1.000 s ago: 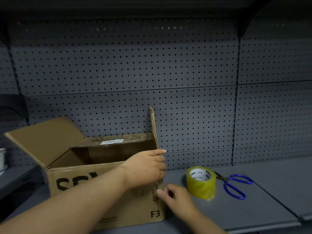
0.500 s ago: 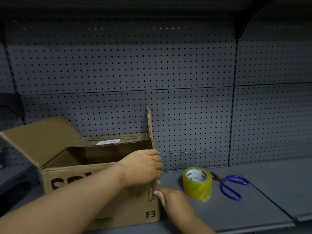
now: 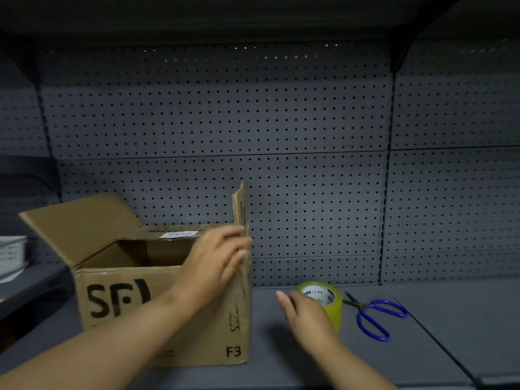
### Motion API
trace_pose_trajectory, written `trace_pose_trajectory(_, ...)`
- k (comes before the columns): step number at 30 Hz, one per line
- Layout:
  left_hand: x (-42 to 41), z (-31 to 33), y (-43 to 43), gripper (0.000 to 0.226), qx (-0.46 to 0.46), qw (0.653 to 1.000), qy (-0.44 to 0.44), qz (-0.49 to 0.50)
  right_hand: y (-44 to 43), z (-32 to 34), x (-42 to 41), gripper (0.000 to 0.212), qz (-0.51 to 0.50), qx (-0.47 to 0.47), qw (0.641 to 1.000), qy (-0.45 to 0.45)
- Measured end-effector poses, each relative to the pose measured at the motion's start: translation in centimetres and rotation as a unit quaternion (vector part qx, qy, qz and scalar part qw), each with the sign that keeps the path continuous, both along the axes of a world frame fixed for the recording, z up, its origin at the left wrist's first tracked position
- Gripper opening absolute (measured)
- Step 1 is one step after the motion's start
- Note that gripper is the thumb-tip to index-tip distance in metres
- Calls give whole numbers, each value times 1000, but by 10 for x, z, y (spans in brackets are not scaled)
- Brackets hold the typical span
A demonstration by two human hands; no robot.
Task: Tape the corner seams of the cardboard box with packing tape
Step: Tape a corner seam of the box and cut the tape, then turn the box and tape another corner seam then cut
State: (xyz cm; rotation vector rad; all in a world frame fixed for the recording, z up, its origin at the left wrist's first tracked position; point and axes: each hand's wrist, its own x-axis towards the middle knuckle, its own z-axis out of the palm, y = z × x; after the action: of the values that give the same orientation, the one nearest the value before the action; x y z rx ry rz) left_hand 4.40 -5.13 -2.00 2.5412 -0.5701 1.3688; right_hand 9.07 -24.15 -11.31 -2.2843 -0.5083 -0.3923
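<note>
Open cardboard box (image 3: 168, 319) sits left on the shelf (image 3: 422, 347), flaps up. Left hand (image 3: 216, 263), fingers straight, now presses flat on the right flap by the near right corner seam. Right hand (image 3: 306, 313) has left that corner and reached the yellow packing tape roll (image 3: 332, 301) just right of the box; cannot tell if it grips yet. Likely fetching tape for that seam. White stack (image 3: 12, 254) far left, blue scissors (image 3: 377, 319) right of the roll; nothing seems to block.

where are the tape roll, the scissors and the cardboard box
tape roll (image 3: 335, 312): head view, on its yellow outer side
scissors (image 3: 363, 305): head view, where the blades meet the blue handles
cardboard box (image 3: 123, 277): head view, on the front panel above the black letters
</note>
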Motion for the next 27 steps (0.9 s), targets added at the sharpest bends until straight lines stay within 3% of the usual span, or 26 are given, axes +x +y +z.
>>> trace_pose_trajectory(2, -8, 0, -12, 51, -192, 976, 67, 82, -11, 6, 2, 40, -1, 14, 1000, -6)
trace_pose_trajectory(4, -4, 0, -25, 70, -274, 941, 140, 143, -18, 10, 4, 41, 3, 13, 1000, -16)
trace_pose_trajectory(6, 6, -2, -36, 77, -284, 917, 206, 187, -23, 13, 4, 40, 15, 2, 1000, -19)
trace_pose_trajectory(8, 17, -4, -45, 63, -262, 906, 242, 227, -29, 17, 5, 40, 30, -8, 999, -21)
trace_pose_trajectory(10, 21, -4, -53, 43, -248, 901, 247, 256, -35, 22, 4, 40, 37, -14, 999, -22)
trace_pose_trajectory(13, 8, 1, -63, 35, -259, 902, 220, 268, -44, 29, 5, 42, 51, -8, 999, -14)
trace_pose_trajectory(20, -55, -2, -38, 31, -384, 885, 226, 134, -36, 52, 3, 34, 71, 19, 997, 17)
trace_pose_trajectory(24, -105, 7, -24, 23, -438, 860, 259, 33, -15, 61, 3, 55, 71, 57, 995, 52)
trace_pose_trajectory(27, -134, 12, 0, 24, -424, 858, 290, -7, 1, 67, 0, 65, 91, 98, 988, 77)
